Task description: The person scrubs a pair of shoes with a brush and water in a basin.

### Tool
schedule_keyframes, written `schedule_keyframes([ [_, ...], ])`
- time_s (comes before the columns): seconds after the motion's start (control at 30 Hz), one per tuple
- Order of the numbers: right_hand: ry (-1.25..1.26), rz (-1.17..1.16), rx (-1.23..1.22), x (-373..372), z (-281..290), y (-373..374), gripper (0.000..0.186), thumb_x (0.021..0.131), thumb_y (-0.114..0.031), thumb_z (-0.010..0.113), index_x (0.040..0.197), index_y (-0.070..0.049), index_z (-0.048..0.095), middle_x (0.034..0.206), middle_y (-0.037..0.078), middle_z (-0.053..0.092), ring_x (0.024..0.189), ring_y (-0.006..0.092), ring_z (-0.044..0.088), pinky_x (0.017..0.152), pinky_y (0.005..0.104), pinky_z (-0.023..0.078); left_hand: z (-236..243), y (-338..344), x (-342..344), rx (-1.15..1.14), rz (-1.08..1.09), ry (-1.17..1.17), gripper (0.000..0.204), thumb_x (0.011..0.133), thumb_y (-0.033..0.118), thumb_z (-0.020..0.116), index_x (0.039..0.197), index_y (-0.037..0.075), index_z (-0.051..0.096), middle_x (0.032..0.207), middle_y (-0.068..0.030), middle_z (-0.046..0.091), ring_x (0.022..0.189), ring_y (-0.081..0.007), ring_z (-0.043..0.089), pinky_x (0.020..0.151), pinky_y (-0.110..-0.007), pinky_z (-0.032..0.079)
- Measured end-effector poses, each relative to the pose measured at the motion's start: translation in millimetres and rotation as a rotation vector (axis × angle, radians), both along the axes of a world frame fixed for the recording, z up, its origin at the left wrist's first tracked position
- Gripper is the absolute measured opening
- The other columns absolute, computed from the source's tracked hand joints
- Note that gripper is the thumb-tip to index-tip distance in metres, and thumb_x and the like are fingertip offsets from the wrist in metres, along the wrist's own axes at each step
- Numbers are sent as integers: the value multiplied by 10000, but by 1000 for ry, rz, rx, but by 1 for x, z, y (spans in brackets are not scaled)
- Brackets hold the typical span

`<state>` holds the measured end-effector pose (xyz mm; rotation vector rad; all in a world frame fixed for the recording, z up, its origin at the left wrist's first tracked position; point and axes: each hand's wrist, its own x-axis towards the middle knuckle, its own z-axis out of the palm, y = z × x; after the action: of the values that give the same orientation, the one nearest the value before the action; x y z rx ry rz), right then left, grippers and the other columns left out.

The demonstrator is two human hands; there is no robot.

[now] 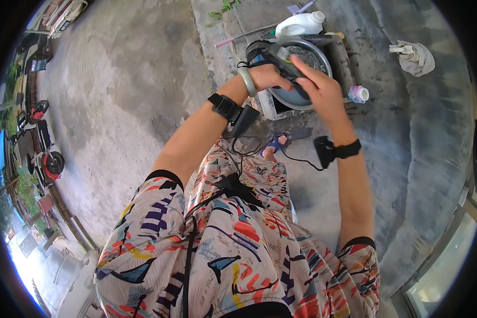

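1. Patchy grey concrete floor [132,63] spreads around a round basin [328,66]; a white jug [299,25] lies just beyond it.
2. A dark shoe-like item [286,64] is above the basin, toward its left side.
3. The left hand [267,77] (a pale bangle [247,81] circles its wrist) curls around the item, holding it.
4. The right hand [325,95], half closed, meets the item's right end; I cannot tell whether it grips anything else.

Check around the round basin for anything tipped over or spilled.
The white jug appears to lie on its side beside the round basin, rather than standing upright. The concrete near the blue sandal has a dark, wet-looking patch; whether something spilled, I can't tell.
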<state>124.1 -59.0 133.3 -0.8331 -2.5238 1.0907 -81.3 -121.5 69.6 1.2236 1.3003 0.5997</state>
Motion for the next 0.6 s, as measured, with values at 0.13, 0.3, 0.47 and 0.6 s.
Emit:
schedule_keyframes([
  [0.13, 85, 8, -16, 21, -18, 13, 448, 928, -57, 627, 1373, -96, 592, 1333, 102, 645, 1172, 186, 638, 984, 283, 480, -19, 10, 12, -6, -160, 152, 387, 857, 249, 678, 1140, -15, 698, 1166, -138, 701, 1085, -221, 633, 967, -318, 484],
  [0.3, -16, 147, 103, -17, 13, 4, 452, 918, -48, 625, 1363, -121, 605, 1318, 74, 656, 1143, 177, 651, 962, 284, 492, -27, 12, 17, 286, -163, -173, 530, 874, 462, 642, 1177, 29, 676, 1162, -198, 674, 1050, -295, 621, 979, -360, 458],
  [0.47, -216, 85, 138, -9, 17, 0, 470, 911, -60, 633, 1363, -185, 612, 1213, 88, 696, 979, 196, 682, 864, 302, 518, -5, 17, 22, 242, -322, 196, 394, 957, 286, 590, 1252, 25, 616, 1221, -145, 654, 1123, -241, 609, 999, -346, 478],
  [0.6, -431, 152, 301, -37, 25, -3, 474, 906, -61, 641, 1365, -180, 611, 1230, 83, 694, 963, 189, 683, 867, 297, 520, -34, 23, 18, 224, -287, 185, 398, 991, 265, 515, 1304, 26, 569, 1268, -156, 632, 1146, -246, 606, 1024, -347, 462],
])
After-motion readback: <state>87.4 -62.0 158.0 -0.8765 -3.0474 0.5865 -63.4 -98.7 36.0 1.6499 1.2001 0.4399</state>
